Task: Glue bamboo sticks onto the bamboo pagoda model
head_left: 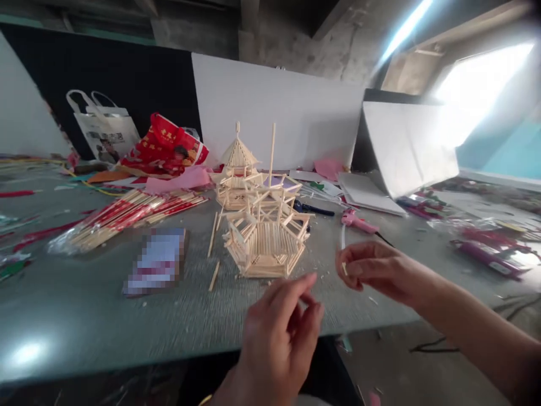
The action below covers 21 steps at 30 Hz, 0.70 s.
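A small pavilion model (pixel 267 231) built of thin wooden sticks stands on the grey table (pixel 84 316), one tall stick rising from its middle. A second, roofed stick model (pixel 237 169) stands just behind it. My left hand (pixel 279 338) hovers at the table's front edge below the model, fingers curled with thumb and forefinger pinched; whatever they hold is too small to make out. My right hand (pixel 374 270) is to the right of the model, fingers closed on a short piece of stick (pixel 345 268).
Bundles of red-wrapped chopsticks (pixel 122 217) lie at left beside a blurred booklet (pixel 157 260). Loose sticks (pixel 212 234) lie by the model. A pink glue gun (pixel 359 221), white boards (pixel 279 110), bags (pixel 164 146) and packets (pixel 486 248) crowd the back and right.
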### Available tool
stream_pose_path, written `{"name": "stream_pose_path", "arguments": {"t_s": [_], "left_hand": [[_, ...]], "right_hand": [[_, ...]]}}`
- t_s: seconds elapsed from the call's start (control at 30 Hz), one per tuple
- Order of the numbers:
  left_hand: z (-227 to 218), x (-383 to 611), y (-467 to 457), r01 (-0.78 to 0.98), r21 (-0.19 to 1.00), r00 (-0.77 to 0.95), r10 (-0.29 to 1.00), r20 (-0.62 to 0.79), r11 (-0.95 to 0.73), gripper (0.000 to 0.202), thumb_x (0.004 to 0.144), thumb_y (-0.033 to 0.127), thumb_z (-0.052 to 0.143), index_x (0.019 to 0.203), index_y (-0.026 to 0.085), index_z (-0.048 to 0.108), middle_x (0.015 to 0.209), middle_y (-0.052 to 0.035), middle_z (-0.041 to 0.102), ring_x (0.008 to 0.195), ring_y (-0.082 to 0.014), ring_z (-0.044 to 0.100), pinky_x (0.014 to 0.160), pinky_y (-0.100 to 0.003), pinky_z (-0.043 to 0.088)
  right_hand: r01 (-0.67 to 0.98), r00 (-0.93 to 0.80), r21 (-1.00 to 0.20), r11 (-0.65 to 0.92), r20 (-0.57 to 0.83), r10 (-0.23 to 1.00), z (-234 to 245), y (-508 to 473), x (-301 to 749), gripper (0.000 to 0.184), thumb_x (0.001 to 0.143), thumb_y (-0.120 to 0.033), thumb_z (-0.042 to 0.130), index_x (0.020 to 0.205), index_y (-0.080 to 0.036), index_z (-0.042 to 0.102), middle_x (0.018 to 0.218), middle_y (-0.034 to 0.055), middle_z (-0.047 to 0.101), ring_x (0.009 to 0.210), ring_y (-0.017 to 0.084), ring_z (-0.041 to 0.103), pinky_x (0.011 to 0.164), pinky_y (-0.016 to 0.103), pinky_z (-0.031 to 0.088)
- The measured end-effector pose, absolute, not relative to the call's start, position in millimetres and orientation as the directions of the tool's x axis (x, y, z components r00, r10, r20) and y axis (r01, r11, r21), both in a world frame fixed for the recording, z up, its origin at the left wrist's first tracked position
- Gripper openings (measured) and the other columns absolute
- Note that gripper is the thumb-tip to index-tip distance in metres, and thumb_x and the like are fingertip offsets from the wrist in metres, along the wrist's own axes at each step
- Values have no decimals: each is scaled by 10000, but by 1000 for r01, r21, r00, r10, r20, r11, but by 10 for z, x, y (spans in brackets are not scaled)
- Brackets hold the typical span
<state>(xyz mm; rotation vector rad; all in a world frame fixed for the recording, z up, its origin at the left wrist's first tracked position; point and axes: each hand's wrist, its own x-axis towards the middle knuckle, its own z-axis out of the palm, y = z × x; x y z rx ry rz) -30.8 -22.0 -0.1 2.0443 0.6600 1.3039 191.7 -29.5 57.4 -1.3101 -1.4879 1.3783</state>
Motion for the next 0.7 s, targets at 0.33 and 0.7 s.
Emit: {"name": "stream_pose_path", "arguments": {"t_s": [0.33, 0.7], "left_hand": [[-195, -233, -266, -102, 898, 361, 825, 435, -429, 207, 820, 248, 617, 1015, 221, 680, 811, -27, 622, 657, -114, 577, 585, -217, 462], [-299, -158, -306, -201, 979, 329, 940, 93, -27, 145, 787, 306, 630, 792, 161, 632, 519, 39, 497, 443, -78, 452, 411, -183, 366]], "right_hand": [[245, -171, -967, -69, -113, 979, 290, -571, 1461, 303, 819, -432, 600, 799, -135, 651, 690, 5, 520, 655, 96, 409, 597, 218, 340], [768, -114, -603, 216, 202, 973, 258, -645, 1503, 222, 894, -363, 472, 851, -200, 616, 790, 3, 575, 715, 116, 520, 665, 228, 398]]}}
